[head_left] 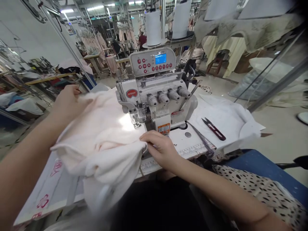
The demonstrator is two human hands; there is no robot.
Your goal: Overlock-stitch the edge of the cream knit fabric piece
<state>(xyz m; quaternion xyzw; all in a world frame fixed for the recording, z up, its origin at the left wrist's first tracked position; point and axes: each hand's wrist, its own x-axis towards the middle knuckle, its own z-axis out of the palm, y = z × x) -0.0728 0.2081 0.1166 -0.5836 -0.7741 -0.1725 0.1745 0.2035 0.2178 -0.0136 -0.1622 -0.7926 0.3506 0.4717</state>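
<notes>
Pale pink fabric [101, 144], one bundled piece, is lying across the white machine table [48, 192], directly under and between the fingers of both hands. One edge of it is reaching the presser foot [137, 119] of the single overlock sewing machine [156, 99], just ahead of the right fingertips.

The left hand [67, 102] is resting on the far upper side of the fabric. Its fingers are curling down over the cloth and are pinching a fold at the far edge; the fingertips themselves are hidden behind the hand, so how tightly they are closing cannot be told.

The right hand [160, 147] is lying nearly flat on the near edge of the fabric. Its fingers [146, 136] are lying close together, pointing left, and are pressing the cloth down onto the machine bed rather than closing around it.

Four tension knobs [166, 95] are standing in a row on the machine front, beyond the right fingers. One control panel [152, 61] with a blue display is sitting above them. Two white thread cones [168, 22] are standing behind the panel.

One pair of thread snips [213, 129], with dark red handles, is lying on white cloth [228, 118] well to the right of the right fingers, touching neither hand. One piece of spotted fabric [260, 189] is lying below the right forearm.
</notes>
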